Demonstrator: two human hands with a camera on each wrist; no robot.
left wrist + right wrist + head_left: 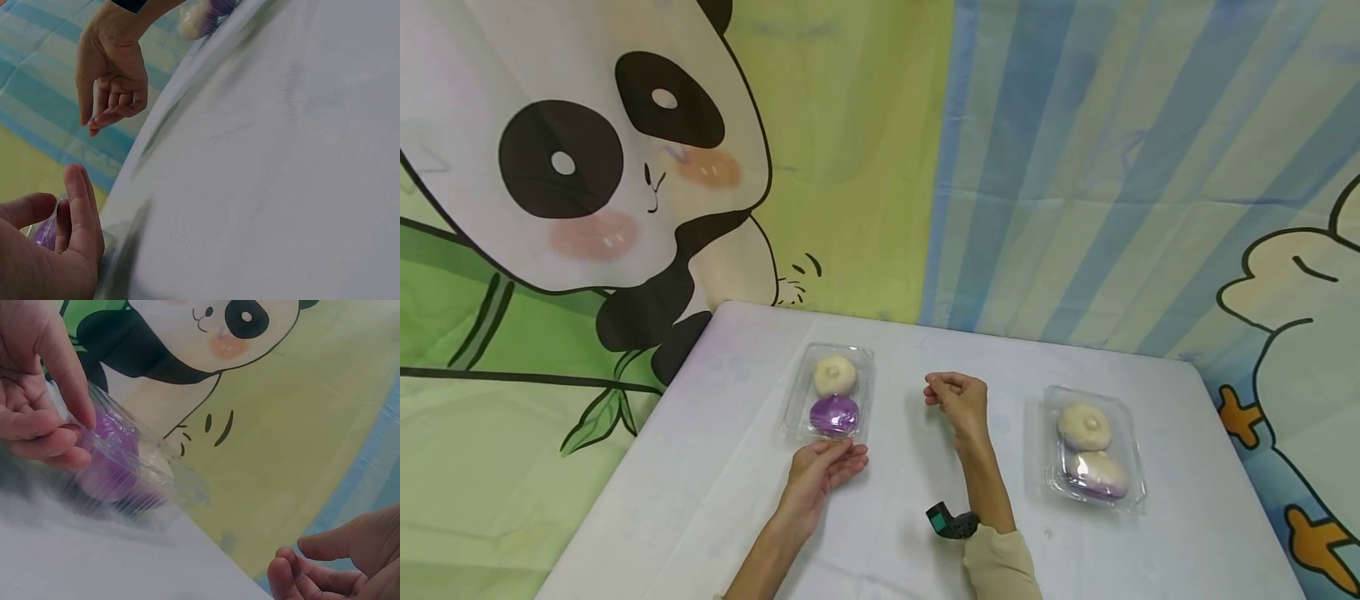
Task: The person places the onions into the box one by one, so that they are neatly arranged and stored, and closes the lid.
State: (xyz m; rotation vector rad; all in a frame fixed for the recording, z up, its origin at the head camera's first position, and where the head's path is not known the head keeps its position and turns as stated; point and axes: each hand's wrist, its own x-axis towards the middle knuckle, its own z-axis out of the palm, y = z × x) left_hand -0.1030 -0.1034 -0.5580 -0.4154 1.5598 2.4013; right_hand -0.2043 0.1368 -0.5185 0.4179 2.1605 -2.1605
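My left hand [826, 479] pinches the near edge of a clear plastic box [792, 408] between thumb and fingers. Inside the box lie a cream round piece [834, 375] with a small nub on top and a glossy purple onion-shaped piece [834, 414]. From the right wrist view, ribbed plastic [181, 475] reaches the left thumb [72, 394]. To the right of this box, my right hand [961, 404] hovers over the table, fingers loosely bent, holding nothing. The left wrist view shows the right hand [115, 78] hanging free as well.
A second clear plastic box [1054, 479] stands on the right of the white table [925, 550], with a cream round piece [1084, 427] and a cream-and-purple one [1097, 473]. Printed cloth [850, 167] hangs behind the table. A dark device [951, 523] is on the right wrist.
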